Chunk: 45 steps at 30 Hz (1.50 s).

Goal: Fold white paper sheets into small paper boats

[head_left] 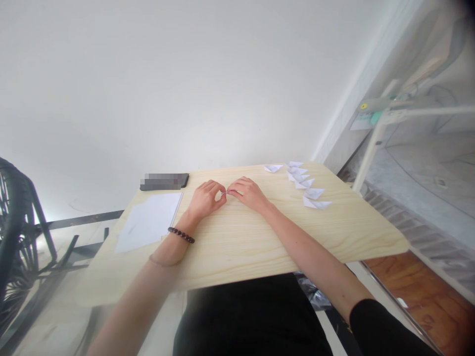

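Observation:
Both of my hands rest on a light wooden table (241, 242), fingertips meeting near its middle. My left hand (206, 198), with a dark bead bracelet on the wrist, and my right hand (248, 193) are curled and pinch a small piece of white paper (225, 193) between them; most of that paper is hidden by my fingers. A stack of white paper sheets (148, 221) lies to the left of my left hand.
Several folded white paper shapes (305, 184) lie in a row at the table's far right. A dark phone (164, 181) sits at the far left edge. A black chair (18, 237) stands to the left, a white rack (374, 143) to the right.

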Motion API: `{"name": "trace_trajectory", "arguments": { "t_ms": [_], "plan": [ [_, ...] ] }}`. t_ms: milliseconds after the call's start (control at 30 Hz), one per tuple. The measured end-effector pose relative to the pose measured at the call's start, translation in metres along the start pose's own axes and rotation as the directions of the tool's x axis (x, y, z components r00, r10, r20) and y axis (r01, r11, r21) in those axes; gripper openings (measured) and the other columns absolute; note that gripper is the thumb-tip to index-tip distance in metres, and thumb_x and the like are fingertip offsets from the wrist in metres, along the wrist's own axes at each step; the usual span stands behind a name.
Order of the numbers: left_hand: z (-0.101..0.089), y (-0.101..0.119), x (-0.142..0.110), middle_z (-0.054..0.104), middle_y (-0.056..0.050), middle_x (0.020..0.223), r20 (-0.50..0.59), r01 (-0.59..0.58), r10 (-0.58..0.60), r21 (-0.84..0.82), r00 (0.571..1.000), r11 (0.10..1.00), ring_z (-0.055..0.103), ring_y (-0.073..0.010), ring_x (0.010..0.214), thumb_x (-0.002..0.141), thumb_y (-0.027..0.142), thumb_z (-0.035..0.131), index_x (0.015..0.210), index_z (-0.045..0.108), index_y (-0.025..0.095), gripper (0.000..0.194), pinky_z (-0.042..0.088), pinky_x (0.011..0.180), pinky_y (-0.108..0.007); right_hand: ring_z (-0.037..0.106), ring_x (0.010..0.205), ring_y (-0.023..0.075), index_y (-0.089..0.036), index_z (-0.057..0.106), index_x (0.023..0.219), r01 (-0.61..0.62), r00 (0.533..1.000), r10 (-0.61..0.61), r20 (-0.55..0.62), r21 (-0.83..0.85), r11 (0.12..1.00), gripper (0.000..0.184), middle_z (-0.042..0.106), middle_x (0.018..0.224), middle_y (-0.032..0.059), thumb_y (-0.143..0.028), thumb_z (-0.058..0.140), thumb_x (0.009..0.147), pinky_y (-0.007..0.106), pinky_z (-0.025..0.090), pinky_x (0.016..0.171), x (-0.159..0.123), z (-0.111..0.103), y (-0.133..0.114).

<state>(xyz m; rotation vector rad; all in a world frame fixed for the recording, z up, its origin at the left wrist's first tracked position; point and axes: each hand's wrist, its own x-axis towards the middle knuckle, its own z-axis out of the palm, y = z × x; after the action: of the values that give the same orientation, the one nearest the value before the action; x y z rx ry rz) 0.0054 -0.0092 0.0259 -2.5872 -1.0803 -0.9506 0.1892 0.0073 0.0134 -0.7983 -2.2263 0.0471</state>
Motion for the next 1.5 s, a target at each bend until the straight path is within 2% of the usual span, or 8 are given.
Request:
{"name": "trace_trajectory", "arguments": {
  "t_ms": [367, 1500],
  "plan": [
    [-0.0006, 0.0007, -0.0005, 0.059, -0.005, 0.079, -0.005, 0.045, -0.045, 0.010, 0.999, 0.999, 0.053, -0.0166, 0.077, 0.074, 0.021, 0.049, 0.079, 0.054, 0.017, 0.008, 0.042, 0.072, -0.030, 0.051, 0.083, 0.0154, -0.019, 0.061, 0.083, -0.008, 1.000, 0.008, -0.010, 0.013, 1.000, 0.021, 0.062, 0.083, 0.0042, -0.030, 0.044, 0.084, 0.031, 0.036, 0.079, 0.0000, -0.0008, -0.0011],
    [-0.0023, -0.0005, -0.0018, 0.056, -0.004, 0.076, -0.010, 0.082, -0.082, 0.023, 0.997, 0.996, 0.053, -0.0159, 0.072, 0.072, 0.021, 0.048, 0.079, 0.050, 0.018, 0.008, 0.041, 0.069, -0.029, 0.051, 0.083, 0.0155, -0.019, 0.061, 0.083, -0.016, 1.000, 0.017, -0.023, 0.005, 1.000, 0.019, 0.062, 0.083, 0.0044, -0.030, 0.045, 0.083, 0.031, 0.037, 0.079, -0.0012, -0.0022, 0.0030]
  ]
}}
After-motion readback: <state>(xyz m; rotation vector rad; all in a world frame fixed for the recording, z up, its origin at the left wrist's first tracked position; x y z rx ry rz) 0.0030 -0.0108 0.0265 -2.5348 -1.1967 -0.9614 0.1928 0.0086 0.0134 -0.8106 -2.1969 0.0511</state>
